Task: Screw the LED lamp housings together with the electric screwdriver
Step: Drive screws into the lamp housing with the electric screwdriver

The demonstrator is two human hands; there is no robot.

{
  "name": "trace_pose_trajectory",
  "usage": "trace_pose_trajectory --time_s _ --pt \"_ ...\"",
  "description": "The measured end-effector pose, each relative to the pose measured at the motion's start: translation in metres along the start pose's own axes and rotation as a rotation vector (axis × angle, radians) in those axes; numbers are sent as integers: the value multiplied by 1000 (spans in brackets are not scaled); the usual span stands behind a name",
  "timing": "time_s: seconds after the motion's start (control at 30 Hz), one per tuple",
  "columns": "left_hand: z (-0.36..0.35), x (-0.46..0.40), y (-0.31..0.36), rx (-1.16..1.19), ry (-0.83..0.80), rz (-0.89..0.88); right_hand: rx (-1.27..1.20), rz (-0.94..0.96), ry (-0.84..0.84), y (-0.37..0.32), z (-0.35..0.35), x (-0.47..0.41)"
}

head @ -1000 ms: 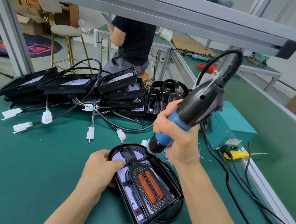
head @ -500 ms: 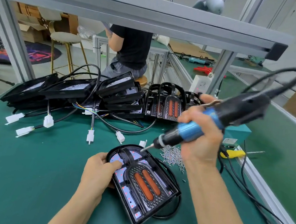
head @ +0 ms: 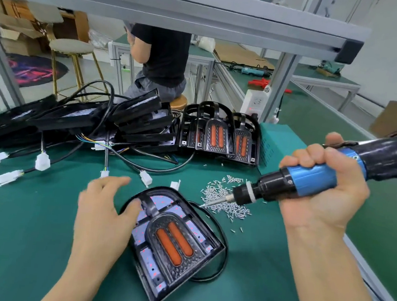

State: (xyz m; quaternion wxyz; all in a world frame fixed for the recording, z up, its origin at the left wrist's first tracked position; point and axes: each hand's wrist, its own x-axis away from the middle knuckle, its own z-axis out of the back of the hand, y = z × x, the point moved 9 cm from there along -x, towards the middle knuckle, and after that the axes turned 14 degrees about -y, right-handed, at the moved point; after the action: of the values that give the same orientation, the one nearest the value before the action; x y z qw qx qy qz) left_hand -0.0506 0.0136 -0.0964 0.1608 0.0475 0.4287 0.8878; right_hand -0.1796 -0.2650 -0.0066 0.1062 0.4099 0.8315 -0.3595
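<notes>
While the work waits for its next screw, these lines read from left to right across the bench.

Stacked housings (head: 74,123): piled at the far left with their cables and white connectors (head: 43,162) trailing forward, probably stock waiting its turn; how many lie in the pile cannot be counted.

Left hand (head: 104,214): fingers spread and relaxed, gripping nothing, thumb touching the rounded end of the lamp; its outline is blurred, so how firmly it presses is unclear.

Lamp housing (head: 174,242): flat on the green mat (head: 14,241) in front of the person, two orange lenses up, cable looped behind its right edge. Which screw holes are filled is too small to tell.

Upright housings (head: 218,135): standing in a row at the back, perhaps already finished.

Screw pile (head: 224,199): loose just right of the lamp, within easy reach of the bit.

Electric screwdriver (head: 311,178): held nearly level, tip dipping into the screws, likely to pick one up; its rear is cut off by the frame edge.

Right hand (head: 322,184): wrapped around the blue barrel of the driver.
</notes>
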Motion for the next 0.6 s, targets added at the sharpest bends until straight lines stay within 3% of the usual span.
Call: trace_pose_trajectory --time_s 0.03,0.1,0.23,0.6 --pt "7 6 20 41 32 -116 -4 -5 -1 1 -1 1" --pt "1 16 51 193 -89 -264 -10 -13 2 2 -4 2" --pt "-25 27 79 383 -342 -326 -22 -21 10 4 -7 3" --pt "-33 26 78 371 -315 -295 -17 -34 17 4 -12 10"
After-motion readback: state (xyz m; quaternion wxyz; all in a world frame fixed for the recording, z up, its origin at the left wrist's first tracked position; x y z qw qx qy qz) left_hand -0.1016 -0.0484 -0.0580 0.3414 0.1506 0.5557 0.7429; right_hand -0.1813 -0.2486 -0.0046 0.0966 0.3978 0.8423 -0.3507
